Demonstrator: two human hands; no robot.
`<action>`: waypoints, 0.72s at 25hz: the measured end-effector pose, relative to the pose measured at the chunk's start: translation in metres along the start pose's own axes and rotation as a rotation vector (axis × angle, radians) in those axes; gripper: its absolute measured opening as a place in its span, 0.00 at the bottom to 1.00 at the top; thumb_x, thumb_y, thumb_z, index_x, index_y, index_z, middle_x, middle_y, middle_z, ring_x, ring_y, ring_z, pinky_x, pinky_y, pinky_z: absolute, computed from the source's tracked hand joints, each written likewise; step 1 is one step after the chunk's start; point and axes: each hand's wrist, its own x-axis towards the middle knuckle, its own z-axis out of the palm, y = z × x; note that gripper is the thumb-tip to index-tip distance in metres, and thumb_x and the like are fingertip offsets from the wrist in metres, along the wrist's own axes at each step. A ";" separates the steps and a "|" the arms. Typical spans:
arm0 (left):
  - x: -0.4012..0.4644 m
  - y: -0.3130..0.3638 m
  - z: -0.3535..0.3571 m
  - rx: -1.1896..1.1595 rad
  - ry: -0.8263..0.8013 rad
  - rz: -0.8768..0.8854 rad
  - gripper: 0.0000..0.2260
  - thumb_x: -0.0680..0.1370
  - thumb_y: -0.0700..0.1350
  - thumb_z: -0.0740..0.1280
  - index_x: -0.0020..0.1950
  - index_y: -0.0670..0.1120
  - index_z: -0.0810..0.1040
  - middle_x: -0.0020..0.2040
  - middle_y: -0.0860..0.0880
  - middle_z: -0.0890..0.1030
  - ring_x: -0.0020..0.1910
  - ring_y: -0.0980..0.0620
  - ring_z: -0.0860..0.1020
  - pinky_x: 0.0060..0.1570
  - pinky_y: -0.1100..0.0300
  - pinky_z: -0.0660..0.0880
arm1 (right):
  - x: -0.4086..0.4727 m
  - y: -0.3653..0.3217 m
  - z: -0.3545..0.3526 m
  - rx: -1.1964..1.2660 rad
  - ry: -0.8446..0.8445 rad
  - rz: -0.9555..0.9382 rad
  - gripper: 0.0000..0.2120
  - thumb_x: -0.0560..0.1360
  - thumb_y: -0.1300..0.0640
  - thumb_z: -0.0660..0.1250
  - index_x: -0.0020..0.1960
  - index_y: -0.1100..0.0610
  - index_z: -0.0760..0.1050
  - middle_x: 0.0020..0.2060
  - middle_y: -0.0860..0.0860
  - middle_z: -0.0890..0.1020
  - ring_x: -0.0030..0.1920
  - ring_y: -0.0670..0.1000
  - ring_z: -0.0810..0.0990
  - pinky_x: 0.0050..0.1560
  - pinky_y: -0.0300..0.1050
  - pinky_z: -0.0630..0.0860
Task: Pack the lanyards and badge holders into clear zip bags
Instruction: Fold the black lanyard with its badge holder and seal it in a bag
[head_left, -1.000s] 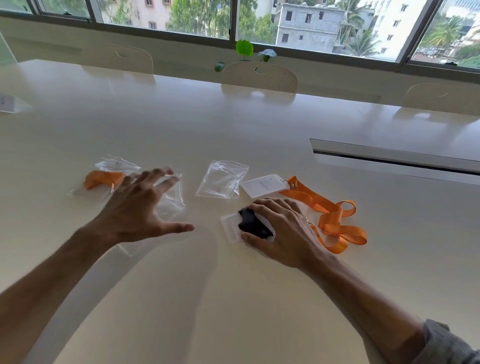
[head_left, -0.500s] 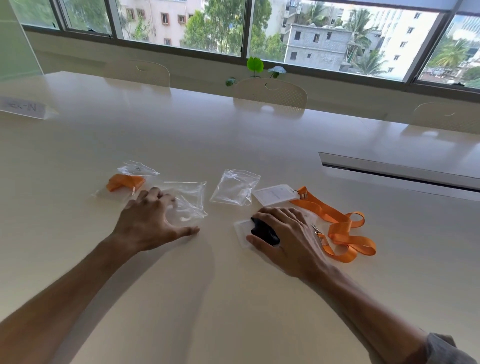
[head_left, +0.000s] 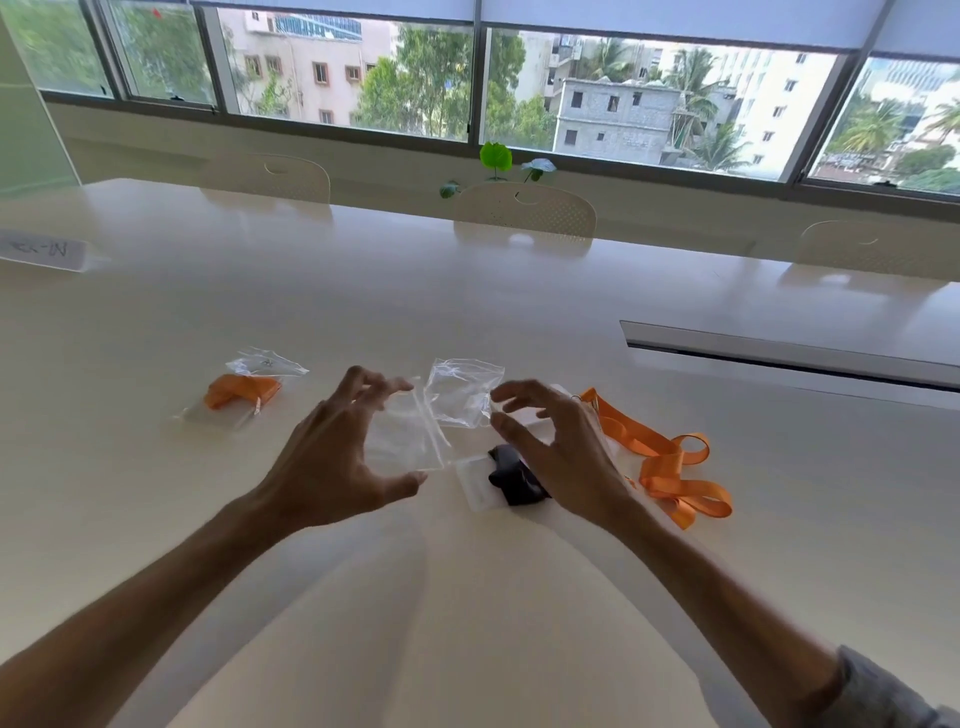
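head view, looking down on a long pale table (head_left: 467, 623). left hand (head_left: 332, 457) is raised a bit over the table, fingers (head_left: 363, 387) curled, thumb out to the right; an empty clear zip bag (head_left: 405, 441) sits between thumb and fingertips. cannot tell for sure if the bag is pinched or just framed by the hand, but the fingertips look to be touching its top edge. right hand (head_left: 561, 452) is also raised, fingers spread and bent, palm facing left toward the bag, holding nothing. under the right hand lies a rolled black lanyard (head_left: 511, 478) on top of a clear badge holder (head_left: 478, 483), both flat on the table, just right of the bag. a 2nd empty zip bag (head_left: 460, 392) lies behind, between the 2 hands, crumpled. an orange lanyard (head_left: 670, 462) lies loose in loops to the right of the right hand, its clip end hidden behind the hand along with most of a white badge holder (head_left: 524, 418). far left, well apart from the rest, a packed zip bag (head_left: 244, 395) holds a folded orange lanyard. grey sleeve (head_left: 883, 696) shows at the right wrist edge. chairs (head_left: 524, 210) line the far side of the table, windows behind them.
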 end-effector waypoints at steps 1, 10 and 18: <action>0.004 0.009 -0.002 -0.011 0.016 0.053 0.40 0.61 0.67 0.72 0.70 0.55 0.67 0.59 0.56 0.68 0.53 0.57 0.74 0.50 0.58 0.75 | 0.008 -0.005 -0.001 0.114 -0.026 0.023 0.08 0.77 0.48 0.68 0.55 0.45 0.79 0.51 0.40 0.83 0.51 0.40 0.82 0.53 0.44 0.77; 0.057 0.050 -0.017 -0.014 0.045 0.323 0.45 0.63 0.65 0.73 0.75 0.52 0.59 0.65 0.51 0.69 0.55 0.54 0.73 0.53 0.54 0.78 | 0.042 -0.022 -0.040 0.587 -0.154 0.010 0.09 0.78 0.62 0.65 0.53 0.63 0.83 0.50 0.56 0.86 0.42 0.55 0.85 0.38 0.40 0.77; 0.067 0.074 -0.009 0.041 0.020 0.423 0.41 0.66 0.61 0.74 0.74 0.48 0.63 0.66 0.52 0.73 0.56 0.56 0.73 0.53 0.60 0.71 | 0.043 -0.008 -0.034 0.505 -0.144 0.067 0.06 0.75 0.57 0.70 0.48 0.51 0.86 0.43 0.48 0.87 0.42 0.47 0.85 0.43 0.34 0.77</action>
